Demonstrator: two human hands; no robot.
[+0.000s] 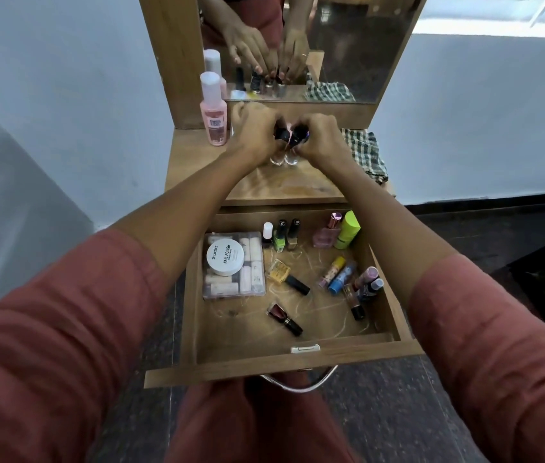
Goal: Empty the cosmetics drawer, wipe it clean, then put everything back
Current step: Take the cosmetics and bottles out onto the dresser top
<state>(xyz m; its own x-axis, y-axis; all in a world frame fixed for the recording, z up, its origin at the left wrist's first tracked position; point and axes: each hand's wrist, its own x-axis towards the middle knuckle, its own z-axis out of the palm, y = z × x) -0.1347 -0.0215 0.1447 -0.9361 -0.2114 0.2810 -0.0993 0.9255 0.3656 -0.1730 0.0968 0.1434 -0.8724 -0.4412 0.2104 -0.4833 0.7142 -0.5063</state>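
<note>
The wooden drawer [284, 362] stands pulled out below the dresser top [284, 185]. Inside lie a clear box [257, 282] with a white Zudio jar [225, 258] on it, upright nail polish bottles [279, 235], a pink perfume bottle [326, 233], a green tube [348, 230] and several loose polishes and lip balms [341, 277]. Over the dresser top, my left hand [252, 132] grips one black-capped polish bottle [277, 157] and my right hand [321, 138] grips another [292, 158]. Both bottles stand side by side on the wood.
A tall pink bottle [213, 115] stands at the back left of the dresser top. A checked cloth [366, 153] lies at its right. A mirror [331, 45] rises behind. Dark floor surrounds the unit, and a white wall is to the left.
</note>
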